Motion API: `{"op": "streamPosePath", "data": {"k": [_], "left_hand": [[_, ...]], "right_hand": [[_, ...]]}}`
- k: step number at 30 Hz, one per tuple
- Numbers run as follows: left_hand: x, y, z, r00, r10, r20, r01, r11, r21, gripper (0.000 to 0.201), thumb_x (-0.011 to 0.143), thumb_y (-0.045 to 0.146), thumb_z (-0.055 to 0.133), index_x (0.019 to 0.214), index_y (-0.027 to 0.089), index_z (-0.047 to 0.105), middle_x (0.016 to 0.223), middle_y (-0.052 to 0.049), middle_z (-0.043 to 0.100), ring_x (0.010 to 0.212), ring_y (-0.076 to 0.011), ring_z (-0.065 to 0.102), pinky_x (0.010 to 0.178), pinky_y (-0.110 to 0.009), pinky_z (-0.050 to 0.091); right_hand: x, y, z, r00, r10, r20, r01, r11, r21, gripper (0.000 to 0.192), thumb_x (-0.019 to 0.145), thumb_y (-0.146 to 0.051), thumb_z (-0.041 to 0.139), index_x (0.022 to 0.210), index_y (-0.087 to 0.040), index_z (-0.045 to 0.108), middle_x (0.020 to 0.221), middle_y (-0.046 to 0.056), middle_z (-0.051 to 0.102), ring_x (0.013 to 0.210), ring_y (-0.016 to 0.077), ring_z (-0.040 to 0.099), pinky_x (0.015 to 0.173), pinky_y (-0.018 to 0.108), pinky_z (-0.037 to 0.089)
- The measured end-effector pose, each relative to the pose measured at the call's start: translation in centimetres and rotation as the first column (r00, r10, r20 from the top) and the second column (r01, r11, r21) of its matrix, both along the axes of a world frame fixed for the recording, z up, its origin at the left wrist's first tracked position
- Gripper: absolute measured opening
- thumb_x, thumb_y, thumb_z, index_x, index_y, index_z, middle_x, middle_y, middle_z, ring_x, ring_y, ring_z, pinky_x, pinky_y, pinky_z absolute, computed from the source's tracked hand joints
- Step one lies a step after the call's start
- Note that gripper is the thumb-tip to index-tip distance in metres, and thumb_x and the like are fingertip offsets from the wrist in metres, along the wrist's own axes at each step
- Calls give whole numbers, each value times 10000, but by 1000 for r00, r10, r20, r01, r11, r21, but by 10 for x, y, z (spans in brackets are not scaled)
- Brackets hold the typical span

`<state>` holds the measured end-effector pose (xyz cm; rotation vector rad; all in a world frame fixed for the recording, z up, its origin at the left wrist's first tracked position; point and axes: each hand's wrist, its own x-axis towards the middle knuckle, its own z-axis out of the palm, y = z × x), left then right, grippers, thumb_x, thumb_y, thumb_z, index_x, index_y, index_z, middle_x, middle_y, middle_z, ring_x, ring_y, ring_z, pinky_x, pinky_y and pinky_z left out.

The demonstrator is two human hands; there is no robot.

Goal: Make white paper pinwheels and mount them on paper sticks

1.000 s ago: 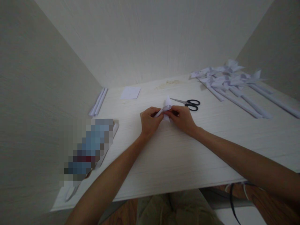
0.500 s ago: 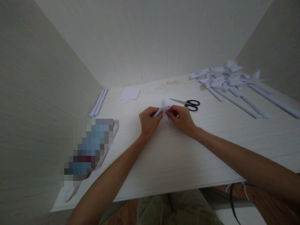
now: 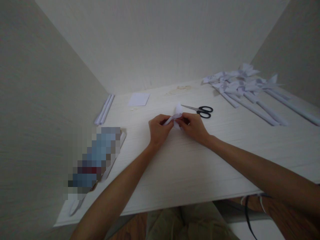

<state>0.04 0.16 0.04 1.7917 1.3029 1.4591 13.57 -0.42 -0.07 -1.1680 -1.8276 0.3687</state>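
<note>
One left hand [image 3: 160,128] and one right hand [image 3: 196,126] make two; one bit of folded white paper [image 3: 178,109] is in both of them; there is one pair of scissors [image 3: 201,110] on the far side; one white paper square [image 3: 139,99] lies far left; at least two paper rolls [image 3: 106,109] sit left of that (maybe three, it is hard to see); at least four paper sticks [image 3: 272,113] lie right; their paper tops [image 3: 242,87] overlap too much to count.

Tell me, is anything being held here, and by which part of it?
Yes, a white paper piece. The left hand pinches its narrow, stick-like part; the right hand holds its wider, folded end, though the exact fingertip contact is hidden.
</note>
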Motion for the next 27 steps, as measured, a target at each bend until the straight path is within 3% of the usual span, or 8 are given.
{"op": "streamPosePath", "data": {"k": [10,14,19,23,27], "left_hand": [[-1,0,-1,994,-90,55,93,995,-42,125,599,202,604,696,141,654,677,-31,640,618,-118,573,580,-225,453],[0,3,0,971,-108,212,134,984,-113,167,641,267,570,703,143,662,682,-31,651,630,-124,581,599,-238,463],[-9,14,-1,916,-61,397,147,970,-191,221,688,302,512,714,140,660,655,-28,647,621,-122,581,568,-238,461],[-17,20,0,938,-120,326,207,946,-248,167,648,276,560,698,148,655,693,-35,650,663,-125,580,577,-226,450],[-19,20,3,920,-306,244,367,890,-272,140,580,233,618,687,145,646,670,-22,637,629,-116,569,547,-206,444]], "right_hand": [[1,5,-5,997,13,-79,-18,997,-72,146,690,-181,499,548,-149,505,482,-27,475,447,79,384,438,205,273],[3,10,-10,979,32,-204,-64,986,-154,126,692,-196,494,573,-158,509,489,-29,476,450,85,406,439,207,288],[6,14,-16,912,129,-389,-231,946,-228,106,694,-223,496,609,-160,505,523,-28,486,456,84,419,435,206,302],[7,16,-19,873,147,-465,-286,926,-245,127,683,-221,509,573,-161,487,490,-44,445,439,74,378,423,202,267],[7,16,-18,856,153,-493,-306,920,-246,138,674,-214,514,554,-163,471,482,-55,405,439,69,334,426,204,236]]}}
